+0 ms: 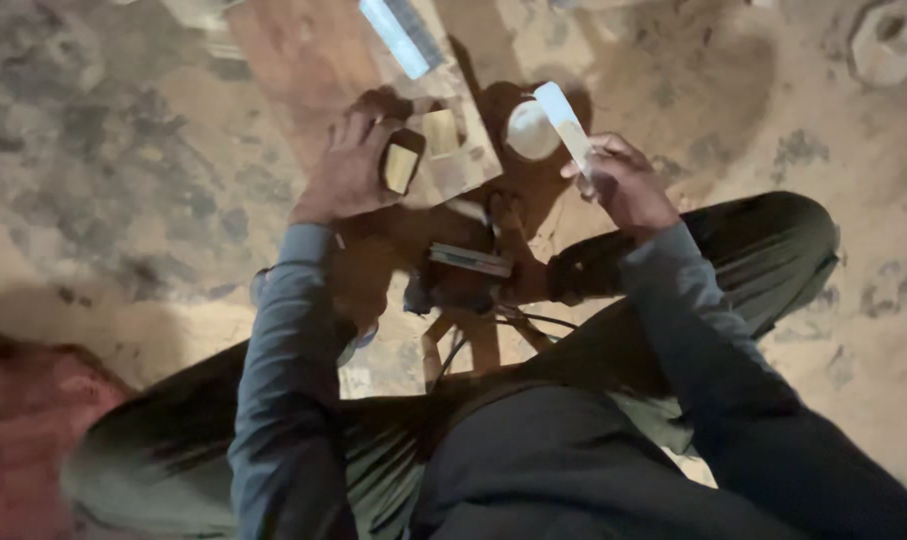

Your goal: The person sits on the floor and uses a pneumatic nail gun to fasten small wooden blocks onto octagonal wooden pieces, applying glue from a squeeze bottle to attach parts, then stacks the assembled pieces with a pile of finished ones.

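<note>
Left hand (349, 170) flat on wooden board (294, 60), fingers curled round small dark block with pale yellow face (402, 165) — block upright at hand's right edge, just beside tan piece (440, 132) on board.

Right hand (624, 180) clenched on white flat stick (566, 122) — long axis running up-left from fist, free end over white round cup (530, 130) on dirt floor (104, 150).

Block lies left of stick tip; cup between both hands, nearer right. Metal tool (471, 260) below, near knees.
</note>
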